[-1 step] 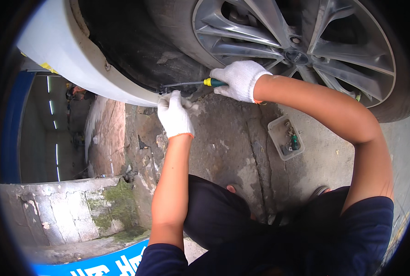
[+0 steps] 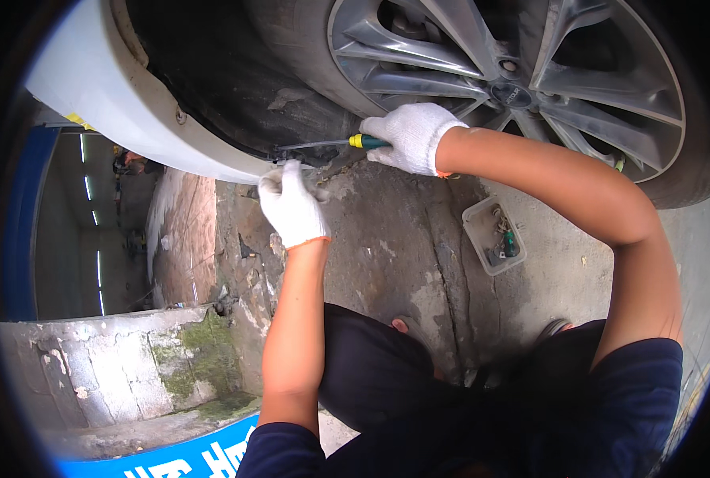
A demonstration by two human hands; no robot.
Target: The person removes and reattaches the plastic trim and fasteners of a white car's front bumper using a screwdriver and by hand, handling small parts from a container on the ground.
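Knit-gloved right hand (image 2: 413, 137) wraps a slim-shafted screwdriver (image 2: 357, 141), left hand (image 2: 293, 207) half-curled, hold unclear.

The body panel (image 2: 112, 99) lies left of the wheel (image 2: 508, 95).

Lettering on a blue sign (image 2: 100, 466) and a wheel cap (image 2: 511, 95)

Large white characters (image 2: 223, 460) stand on the blue sign at the lower left; the picture's lower edge cuts them off, and a dark sleeve (image 2: 279, 450) overlaps the sign's right end. At the upper right, small pale letters cross the dark round cap at the centre of the silver wheel (image 2: 574, 115).
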